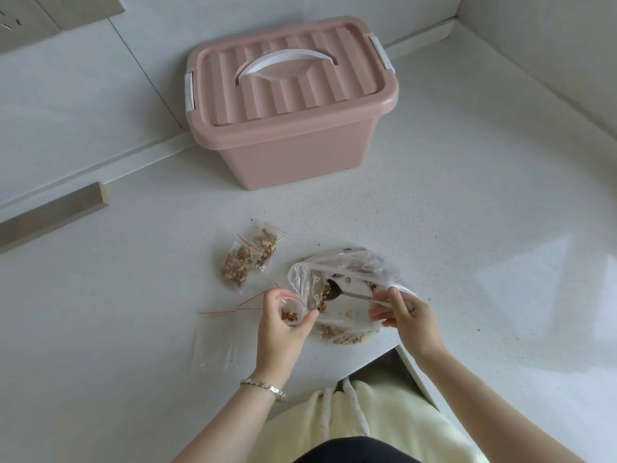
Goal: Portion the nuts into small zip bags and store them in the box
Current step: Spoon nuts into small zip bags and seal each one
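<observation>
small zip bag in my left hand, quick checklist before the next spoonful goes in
1. Small zip bag mouth open, gripped by left hand: ok.
2. Spoon held by right hand, bowl inside the large nut bag: ok.
3. Spoon loaded: cannot tell.
4. Nuts left in the large nut bag: ok.
5. Empty zip bags lying beside the left hand for later portions: ok.
6. Pink box open to take bags: not ok, lid is on.
</observation>
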The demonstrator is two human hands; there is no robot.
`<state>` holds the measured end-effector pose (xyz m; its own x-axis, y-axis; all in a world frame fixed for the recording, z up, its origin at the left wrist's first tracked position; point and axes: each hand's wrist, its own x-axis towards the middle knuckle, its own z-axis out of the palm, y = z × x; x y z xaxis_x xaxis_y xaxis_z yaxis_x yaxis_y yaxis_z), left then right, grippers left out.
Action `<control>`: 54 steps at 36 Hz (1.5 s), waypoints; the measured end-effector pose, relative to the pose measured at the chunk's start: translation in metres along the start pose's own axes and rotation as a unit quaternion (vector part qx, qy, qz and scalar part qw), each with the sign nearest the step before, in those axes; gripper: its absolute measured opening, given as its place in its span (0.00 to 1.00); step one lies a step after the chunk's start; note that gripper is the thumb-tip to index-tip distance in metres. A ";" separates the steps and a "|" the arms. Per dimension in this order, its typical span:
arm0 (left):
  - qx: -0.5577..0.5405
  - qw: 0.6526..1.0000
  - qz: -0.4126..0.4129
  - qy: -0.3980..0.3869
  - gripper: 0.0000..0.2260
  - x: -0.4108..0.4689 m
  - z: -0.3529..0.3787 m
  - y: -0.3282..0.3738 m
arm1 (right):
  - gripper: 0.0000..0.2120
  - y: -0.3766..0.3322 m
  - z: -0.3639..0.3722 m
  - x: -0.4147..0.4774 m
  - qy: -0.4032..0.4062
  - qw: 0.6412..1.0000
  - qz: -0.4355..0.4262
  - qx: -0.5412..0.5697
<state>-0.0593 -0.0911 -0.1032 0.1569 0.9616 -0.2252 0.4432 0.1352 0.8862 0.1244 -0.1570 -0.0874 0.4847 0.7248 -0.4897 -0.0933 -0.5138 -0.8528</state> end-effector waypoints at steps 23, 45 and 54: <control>0.040 0.998 0.049 0.005 0.13 0.002 0.004 -0.004 | 0.19 0.005 -0.046 -0.011 0.012 0.979 0.132 0.153; 0.043 0.997 0.066 0.011 0.12 0.003 0.010 0.038 | 0.21 -0.067 -0.022 -0.055 0.028 0.975 -0.222 0.009; 0.030 0.997 0.071 0.013 0.12 0.002 0.008 0.037 | 0.20 -0.062 -0.029 -0.056 0.042 0.934 -0.338 -0.108</control>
<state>-0.0358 -0.0863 -0.0739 0.1989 0.9762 -0.0867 0.4710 -0.0176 0.8820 0.1283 -0.1788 -0.0021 0.4378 0.8828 0.1705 0.4314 -0.0399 -0.9013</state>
